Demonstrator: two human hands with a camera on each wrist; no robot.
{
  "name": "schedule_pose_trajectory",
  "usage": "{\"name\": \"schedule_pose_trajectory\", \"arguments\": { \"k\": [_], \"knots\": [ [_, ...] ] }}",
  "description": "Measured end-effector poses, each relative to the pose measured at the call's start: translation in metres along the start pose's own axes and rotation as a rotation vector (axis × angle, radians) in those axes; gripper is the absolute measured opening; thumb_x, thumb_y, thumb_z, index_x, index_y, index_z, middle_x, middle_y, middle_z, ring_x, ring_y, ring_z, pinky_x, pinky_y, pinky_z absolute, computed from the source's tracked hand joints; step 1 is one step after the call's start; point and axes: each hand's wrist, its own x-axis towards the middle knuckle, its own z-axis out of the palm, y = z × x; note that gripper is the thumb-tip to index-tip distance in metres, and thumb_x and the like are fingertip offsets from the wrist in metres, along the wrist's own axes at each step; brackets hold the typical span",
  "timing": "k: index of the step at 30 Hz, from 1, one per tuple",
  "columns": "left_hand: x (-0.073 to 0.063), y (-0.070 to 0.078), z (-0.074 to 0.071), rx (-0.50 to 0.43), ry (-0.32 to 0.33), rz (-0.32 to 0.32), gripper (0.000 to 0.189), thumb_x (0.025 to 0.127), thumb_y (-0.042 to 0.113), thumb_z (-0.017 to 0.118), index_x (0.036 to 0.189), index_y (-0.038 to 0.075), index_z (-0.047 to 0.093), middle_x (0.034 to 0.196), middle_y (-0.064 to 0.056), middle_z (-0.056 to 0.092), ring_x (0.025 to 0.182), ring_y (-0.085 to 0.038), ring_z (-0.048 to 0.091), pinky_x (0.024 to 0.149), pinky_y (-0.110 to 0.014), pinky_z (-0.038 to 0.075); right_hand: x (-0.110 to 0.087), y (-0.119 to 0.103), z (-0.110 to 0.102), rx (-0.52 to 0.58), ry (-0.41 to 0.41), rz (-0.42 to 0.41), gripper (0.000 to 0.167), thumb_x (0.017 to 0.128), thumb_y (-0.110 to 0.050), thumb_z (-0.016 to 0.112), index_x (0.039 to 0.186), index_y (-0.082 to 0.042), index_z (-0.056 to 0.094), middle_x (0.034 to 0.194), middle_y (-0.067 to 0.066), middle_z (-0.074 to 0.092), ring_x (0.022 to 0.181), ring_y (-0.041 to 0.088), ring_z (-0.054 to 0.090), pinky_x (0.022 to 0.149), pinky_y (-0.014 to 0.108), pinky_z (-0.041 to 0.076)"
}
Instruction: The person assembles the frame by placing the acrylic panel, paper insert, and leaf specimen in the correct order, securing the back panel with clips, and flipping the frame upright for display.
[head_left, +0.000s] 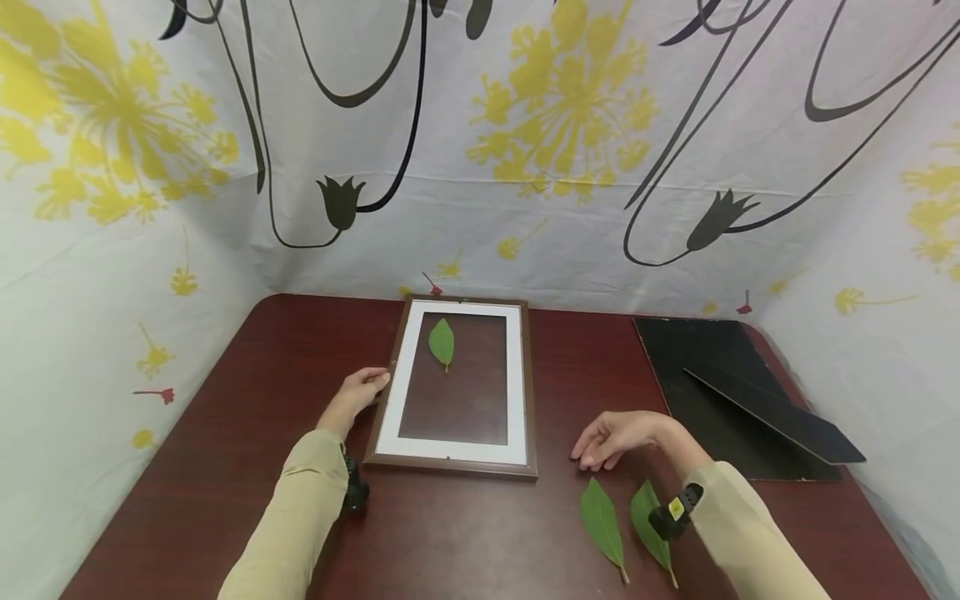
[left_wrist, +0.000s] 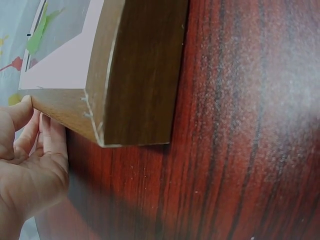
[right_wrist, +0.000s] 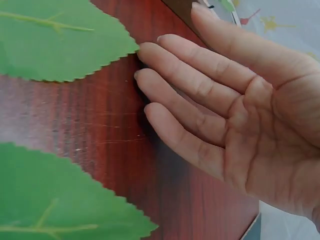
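Note:
A brown wooden picture frame point(head_left: 530, 400) with a white mat lies on the table, with a green leaf point(head_left: 442, 342) in the upper left of its window. My left hand point(head_left: 362, 392) grips the frame's left side. In the left wrist view its thumb point(left_wrist: 22, 111) is at the top edge and the fingers lie against the outer side. To the right of the frame, my right hand point(head_left: 617, 437) hovers low with loosely bent fingers and an empty palm point(right_wrist: 260, 130). Just below its fingertips lie two more leaves, a nearer leaf point(head_left: 602, 522) and one leaf point(head_left: 649, 521) partly behind the wrist camera.
A black backing board point(head_left: 712, 350) with a raised black stand flap point(head_left: 780, 412) lies at the right of the dark red table point(head_left: 202, 467). A white patterned cloth point(head_left: 480, 233) hangs around the back and sides.

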Motion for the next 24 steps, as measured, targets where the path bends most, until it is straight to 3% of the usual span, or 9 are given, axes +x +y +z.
{"name": "schedule_pose_trajectory", "arguments": {
  "k": [9, 17, 21, 24],
  "knots": [
    [0.0, -0.001, -0.001, -0.006, 0.009, 0.017, 0.043, 0.097, 0.018, 0.043, 0.135, -0.002, 0.038, 0.136, -0.024, 0.039, 0.126, -0.035, 0.04, 0.107, -0.042, 0.038, -0.002, 0.004, 0.011, -0.016, -0.106, -0.027, 0.034, 0.084, -0.014, 0.065, 0.112, 0.005, 0.06, 0.099, 0.011, 0.069, 0.086, 0.006, 0.062, 0.076, 0.022, 0.053],
    [0.001, -0.002, -0.001, 0.002, 0.013, 0.028, 0.043, 0.097, 0.018, 0.043, 0.134, -0.002, 0.039, 0.135, -0.024, 0.04, 0.125, -0.035, 0.041, 0.107, -0.042, 0.038, -0.003, 0.004, 0.014, -0.043, -0.147, -0.084, 0.03, 0.081, -0.008, 0.066, 0.105, 0.011, 0.062, 0.097, 0.023, 0.066, 0.081, 0.003, 0.061, 0.074, 0.017, 0.052],
    [0.001, -0.003, 0.0, -0.004, 0.014, 0.032, 0.043, 0.097, 0.018, 0.043, 0.134, -0.002, 0.039, 0.134, -0.024, 0.041, 0.124, -0.034, 0.042, 0.106, -0.041, 0.039, -0.003, 0.006, 0.013, -0.035, -0.184, -0.137, 0.026, 0.082, -0.009, 0.066, 0.102, 0.008, 0.064, 0.092, 0.008, 0.07, 0.077, -0.001, 0.059, 0.07, 0.016, 0.051],
    [0.001, -0.003, 0.001, -0.004, 0.017, 0.035, 0.042, 0.097, 0.018, 0.044, 0.134, -0.002, 0.039, 0.134, -0.024, 0.041, 0.123, -0.034, 0.043, 0.104, -0.041, 0.041, -0.003, 0.006, 0.011, -0.013, -0.189, -0.131, 0.023, 0.083, -0.013, 0.066, 0.1, 0.003, 0.066, 0.084, -0.007, 0.069, 0.074, -0.002, 0.057, 0.067, 0.015, 0.05]
  ]
}}
